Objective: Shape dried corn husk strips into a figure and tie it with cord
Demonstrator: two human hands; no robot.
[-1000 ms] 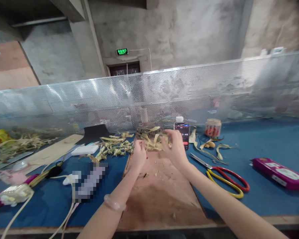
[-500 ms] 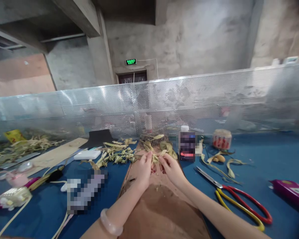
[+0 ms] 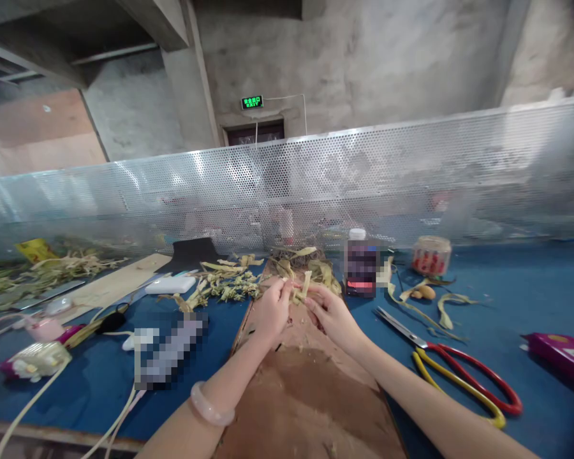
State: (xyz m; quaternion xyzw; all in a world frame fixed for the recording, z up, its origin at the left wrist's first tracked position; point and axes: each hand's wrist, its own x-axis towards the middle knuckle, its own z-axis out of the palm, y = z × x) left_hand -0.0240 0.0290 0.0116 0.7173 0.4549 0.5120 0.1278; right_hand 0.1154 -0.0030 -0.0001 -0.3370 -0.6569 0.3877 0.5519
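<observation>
Over a long brown board (image 3: 310, 395), my left hand (image 3: 276, 309) and my right hand (image 3: 329, 313) meet with fingertips pinched on a pale yellow-green strip of dried leaf (image 3: 306, 285). The strip bends between the two hands, one end pointing up. A white bangle (image 3: 211, 408) circles my left wrist. Beyond my fingers, more dried leaves (image 3: 323, 275) and a dark, fibrous clump lie at the board's far end. Tied or folded bits of dried leaf (image 3: 227, 285) make a pile to the left of the board.
Red-and-yellow-handled scissors (image 3: 423, 344) lie open at right, near loose strips, a jar (image 3: 431, 255) and a purple packet (image 3: 562, 357). A bottle (image 3: 356, 234) stands behind a blurred-out object. At left are a white case (image 3: 170, 284), cables and a leaf heap. A perforated metal screen (image 3: 382, 178) runs behind.
My fingers have shifted on the leaf strip, and one end now stands up between them. The whole view has tilted slightly downward. The objects on the table stay in place.
</observation>
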